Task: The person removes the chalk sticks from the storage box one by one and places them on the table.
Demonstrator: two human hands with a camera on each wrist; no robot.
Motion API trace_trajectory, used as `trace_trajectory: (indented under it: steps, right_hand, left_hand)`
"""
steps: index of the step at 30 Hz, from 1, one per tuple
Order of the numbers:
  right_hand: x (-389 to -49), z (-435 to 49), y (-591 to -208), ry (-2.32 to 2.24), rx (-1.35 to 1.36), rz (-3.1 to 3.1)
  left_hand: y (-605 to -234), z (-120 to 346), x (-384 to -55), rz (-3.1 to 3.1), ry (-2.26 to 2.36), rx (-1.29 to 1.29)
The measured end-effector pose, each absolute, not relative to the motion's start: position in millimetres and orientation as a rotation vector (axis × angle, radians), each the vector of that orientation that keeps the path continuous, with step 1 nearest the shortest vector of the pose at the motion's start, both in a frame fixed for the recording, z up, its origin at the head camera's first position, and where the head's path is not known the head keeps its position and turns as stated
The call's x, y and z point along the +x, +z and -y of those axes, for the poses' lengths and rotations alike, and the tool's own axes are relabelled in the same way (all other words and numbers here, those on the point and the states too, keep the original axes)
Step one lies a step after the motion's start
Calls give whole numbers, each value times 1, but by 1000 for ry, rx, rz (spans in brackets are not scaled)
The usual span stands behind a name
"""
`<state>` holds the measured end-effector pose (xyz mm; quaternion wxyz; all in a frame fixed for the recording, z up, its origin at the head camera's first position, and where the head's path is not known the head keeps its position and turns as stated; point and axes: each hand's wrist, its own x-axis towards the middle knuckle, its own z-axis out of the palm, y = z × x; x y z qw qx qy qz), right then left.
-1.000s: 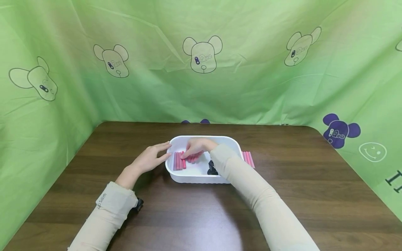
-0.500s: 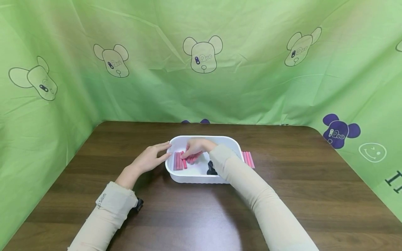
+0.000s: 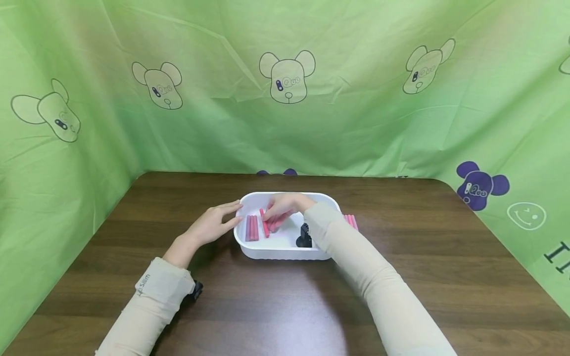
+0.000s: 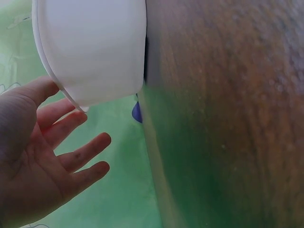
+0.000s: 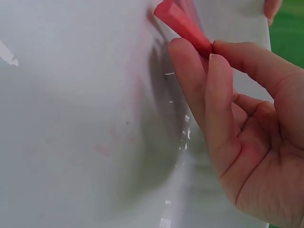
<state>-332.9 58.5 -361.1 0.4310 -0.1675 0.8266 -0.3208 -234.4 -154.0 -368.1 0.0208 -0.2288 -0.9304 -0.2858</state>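
Observation:
Inside a white plastic tray [image 3: 285, 253], my right hand [image 3: 285, 207] pinches a red chalk-like stick [image 3: 264, 225] between thumb and fingertips. In the right wrist view the red stick [image 5: 185, 27] slants away above the smudged tray floor [image 5: 71, 118]. To its left, several dusky pink sticks [image 3: 252, 228] lie side by side at the tray's left end. My left hand [image 3: 213, 225] touches the tray's left rim with thumb and fingertips. In the left wrist view that hand [image 4: 52, 152] has its fingers spread, some of them clear of the tray wall [image 4: 95, 52].
More pink sticks [image 3: 351, 221] lie on the brown wooden table [image 3: 267, 301] just right of the tray, partly hidden. A black wrist device [image 3: 305, 237] hangs below the right wrist, over the tray. Green printed cloth [image 3: 213, 133] hangs behind and at both sides.
The red stick has come away from the dusky pink row, shifting right and tilting. My right hand has moved slightly right with it; the left hand has kept its place.

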Motion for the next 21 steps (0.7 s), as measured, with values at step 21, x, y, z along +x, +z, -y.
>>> trace_trajectory:
  steps: [21]
  right_hand:
    - [-329,-87,-334,-873,-459,-2060]
  left_hand:
    - [-366,154,-232,2881,-890,-717]
